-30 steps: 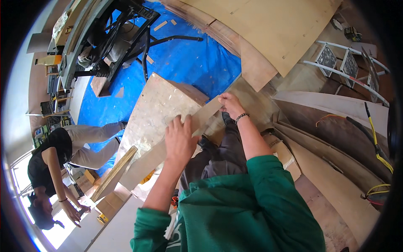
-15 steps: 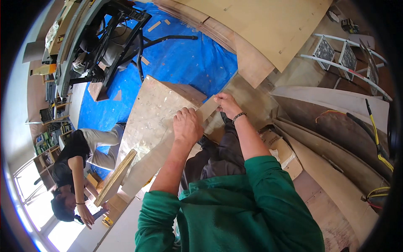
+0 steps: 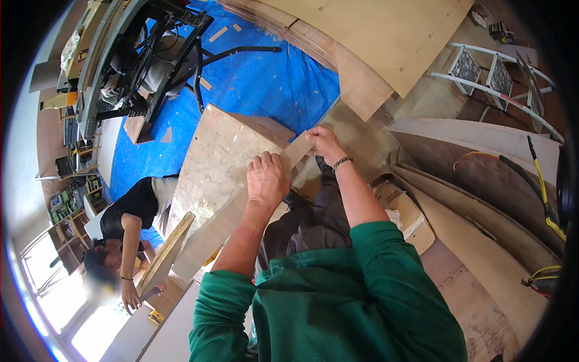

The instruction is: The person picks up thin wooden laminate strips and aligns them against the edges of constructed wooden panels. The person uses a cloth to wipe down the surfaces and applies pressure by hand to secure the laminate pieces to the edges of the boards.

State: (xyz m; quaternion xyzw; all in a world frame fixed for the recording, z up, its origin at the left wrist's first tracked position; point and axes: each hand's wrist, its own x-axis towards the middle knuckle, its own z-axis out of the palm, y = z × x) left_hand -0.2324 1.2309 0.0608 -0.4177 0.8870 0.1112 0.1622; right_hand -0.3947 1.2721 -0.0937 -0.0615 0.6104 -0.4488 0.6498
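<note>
A long narrow wooden plank [image 3: 226,217] runs from the lower left up to the middle. My left hand [image 3: 266,179] grips its edge partway along. My right hand [image 3: 324,142], with a beaded bracelet on the wrist, pinches the plank's upper end. Under and beside the plank lies a large pale stained plywood board [image 3: 223,157]. My green sleeves and dark trousers fill the lower middle.
A blue tarp [image 3: 265,84] covers the floor ahead, with a black metal machine stand [image 3: 163,54] on it. Another person [image 3: 129,223] in a black top bends at the lower left, holding a wooden strip [image 3: 164,253]. Big plywood sheets [image 3: 386,36], curved panels [image 3: 482,181] and a white ladder [image 3: 500,84] lie to the right.
The view has swung, so the person at the left sits further right and up in the frame. My hands stay on the plank, shifted slightly up and to the right.
</note>
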